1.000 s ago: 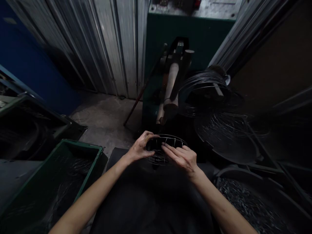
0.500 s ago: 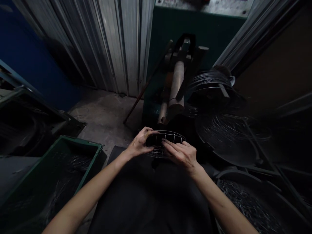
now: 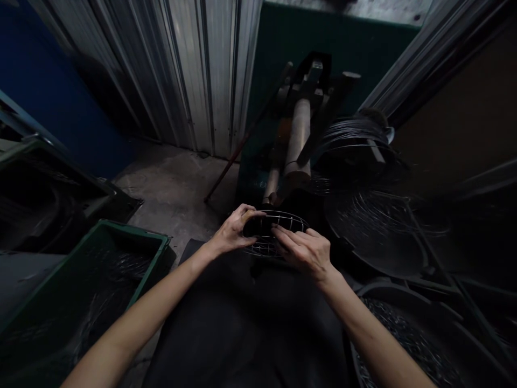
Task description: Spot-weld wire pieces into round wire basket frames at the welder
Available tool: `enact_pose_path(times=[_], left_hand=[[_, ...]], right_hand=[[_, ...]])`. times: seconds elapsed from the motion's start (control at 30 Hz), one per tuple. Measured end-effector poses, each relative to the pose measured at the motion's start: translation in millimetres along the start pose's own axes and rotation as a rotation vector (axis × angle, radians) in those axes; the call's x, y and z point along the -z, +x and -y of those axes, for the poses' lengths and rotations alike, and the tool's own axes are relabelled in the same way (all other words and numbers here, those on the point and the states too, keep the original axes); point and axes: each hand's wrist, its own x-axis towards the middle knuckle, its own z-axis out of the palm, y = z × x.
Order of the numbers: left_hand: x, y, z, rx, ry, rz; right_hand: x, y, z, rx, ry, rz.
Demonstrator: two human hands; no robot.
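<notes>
A round wire basket [image 3: 266,249] of thin shiny metal rods is held between my two hands, low in front of the machine. My left hand [image 3: 233,231] grips its left side, thumb and fingers on the rim wires. On the right side, my right hand [image 3: 305,249] is closed on the basket, its fingers reaching inward over the wires. Part of the basket's right side is hidden behind that hand. Just beyond the basket stands a green machine [image 3: 335,43] with a thick metal cylinder [image 3: 299,129] pointing toward me.
A green crate [image 3: 161,242] with wire pieces stands on the floor at left. To the right are a coil of wire [image 3: 351,129], a dark round tub [image 3: 375,267] and another tub holding many small metal pieces [image 3: 404,334]. A thin rod [image 3: 226,171] leans by the machine.
The view has shifted slightly. Both hands keep their hold on the wire basket, and its tilt has changed only a little.
</notes>
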Motion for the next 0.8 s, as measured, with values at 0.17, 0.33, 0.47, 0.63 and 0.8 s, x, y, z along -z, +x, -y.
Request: enact_pose_path(times=[0.17, 0.33, 0.47, 0.63, 0.8], left_hand=[[1.1, 1.4, 0.7, 0.001, -0.010, 0.023], [-0.3, 4.2, 8.3, -0.021, -0.025, 0.022], [-1.0, 6.7, 11.6, -0.028, -0.026, 0.024], [-4.3, 8.8, 15.3, -0.012, -0.009, -0.007], [-8.4, 12.6, 19.7, 0.004, 0.046, -0.041]], right_hand=[[-2.5, -0.5, -1.7, 0.054, 0.005, -0.028], [-5.2, 0.3, -5.5, 0.105, -0.004, -0.037], [-8.8, -0.3, -8.5, 0.108, -0.032, -0.044], [-15.4, -1.7, -10.4, 0.105, -0.067, -0.049], [-20.8, 1.4, -12.7, 0.096, -0.065, -0.055]])
